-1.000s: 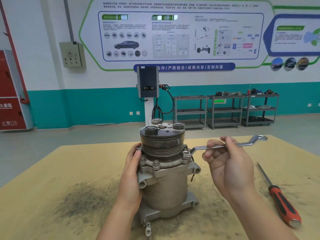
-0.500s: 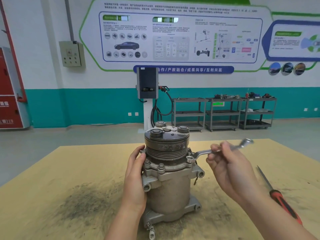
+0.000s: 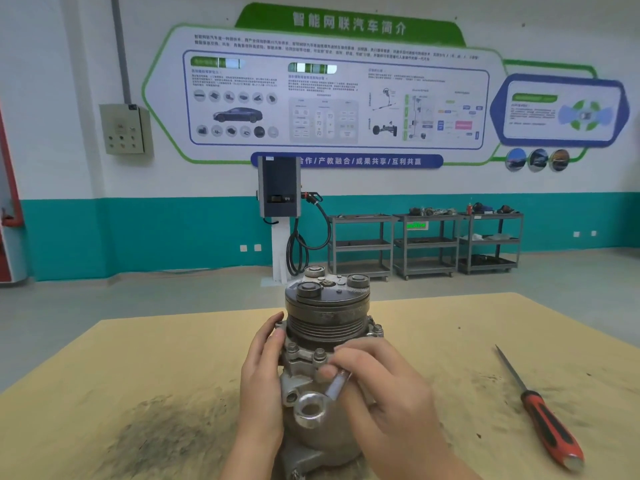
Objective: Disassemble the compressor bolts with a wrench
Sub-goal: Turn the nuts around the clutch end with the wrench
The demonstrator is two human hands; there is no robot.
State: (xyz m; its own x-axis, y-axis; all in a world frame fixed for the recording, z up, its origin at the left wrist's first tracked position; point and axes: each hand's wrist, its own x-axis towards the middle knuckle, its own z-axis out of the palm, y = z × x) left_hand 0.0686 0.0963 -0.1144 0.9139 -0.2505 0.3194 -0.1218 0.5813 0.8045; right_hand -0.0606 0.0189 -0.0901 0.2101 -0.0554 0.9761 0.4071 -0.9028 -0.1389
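A grey metal compressor [image 3: 325,327] with a dark grooved pulley on top stands upright on the tan table [image 3: 138,375]. My left hand [image 3: 263,375] rests against its left side, fingers straight along the flange. My right hand [image 3: 377,386] grips the shaft of a silver ring wrench [image 3: 311,408] in front of the compressor body; the ring end points down-left towards me, off the bolts. Several bolts [image 3: 319,353] stand on the flange below the pulley.
A red-handled screwdriver [image 3: 543,424] lies on the table to the right. Dark grime stains the table at the left front [image 3: 166,434]. Beyond the table are a charging post [image 3: 278,188] and metal shelf carts [image 3: 426,240] along the wall.
My right hand has swung the wrench from the right side of the compressor round to its front; the ring end that pointed away right now hangs low before the body. The left hand stays put.
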